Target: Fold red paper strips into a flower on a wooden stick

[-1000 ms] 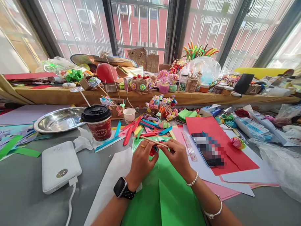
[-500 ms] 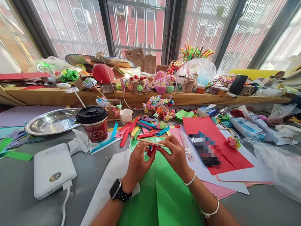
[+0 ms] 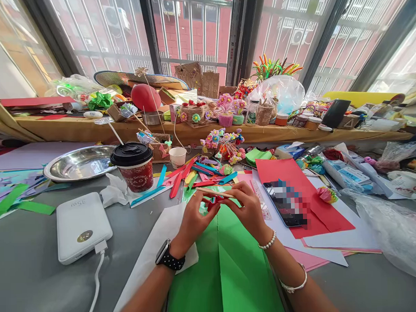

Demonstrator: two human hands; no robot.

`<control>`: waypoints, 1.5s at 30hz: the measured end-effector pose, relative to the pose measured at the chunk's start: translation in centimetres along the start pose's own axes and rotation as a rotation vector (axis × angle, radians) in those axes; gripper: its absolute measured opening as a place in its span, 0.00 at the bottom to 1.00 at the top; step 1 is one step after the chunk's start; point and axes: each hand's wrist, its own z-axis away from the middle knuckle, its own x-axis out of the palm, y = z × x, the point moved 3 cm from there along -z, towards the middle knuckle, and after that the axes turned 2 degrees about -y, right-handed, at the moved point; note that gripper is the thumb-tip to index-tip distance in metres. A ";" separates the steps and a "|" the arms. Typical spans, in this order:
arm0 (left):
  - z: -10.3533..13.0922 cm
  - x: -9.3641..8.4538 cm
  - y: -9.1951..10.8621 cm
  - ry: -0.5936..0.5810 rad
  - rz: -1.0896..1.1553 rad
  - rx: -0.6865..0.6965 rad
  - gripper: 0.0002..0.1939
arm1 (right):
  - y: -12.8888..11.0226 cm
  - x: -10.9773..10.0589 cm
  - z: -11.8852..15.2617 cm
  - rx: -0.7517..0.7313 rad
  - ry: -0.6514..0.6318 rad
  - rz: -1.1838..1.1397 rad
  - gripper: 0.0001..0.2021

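Observation:
My left hand, with a dark watch on its wrist, has its fingers pinched on a small folded red and blue paper piece. Across the top of that piece lies a thin wooden stick, its right end in the fingers of my right hand. The right fingertips also touch the paper. My fingers hide much of the piece, so its full shape cannot be made out. Below both hands spreads a creased green paper sheet, with white paper beside it on the left.
Left are a lidded coffee cup, a steel tray and a white power bank with its cable. Coloured paper strips lie ahead. A phone rests on red paper; crafts crowd the ledge.
The whole view has shifted slightly, so things appear a little further right. Both hands keep hold of the stick and the paper piece, with the fingers barely changed.

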 end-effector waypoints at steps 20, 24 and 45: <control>-0.5 -1.1 0.8 -0.153 0.239 -0.008 0.05 | -0.8 -0.2 -0.1 -0.002 -0.060 -0.117 0.03; -0.4 -0.9 0.3 -0.204 0.357 -0.090 0.07 | -0.9 -0.3 -0.2 0.027 -0.072 -0.197 0.04; -0.4 -1.0 0.1 -0.157 0.393 -0.041 0.08 | -1.1 -0.3 -0.4 0.071 -0.098 -0.271 0.06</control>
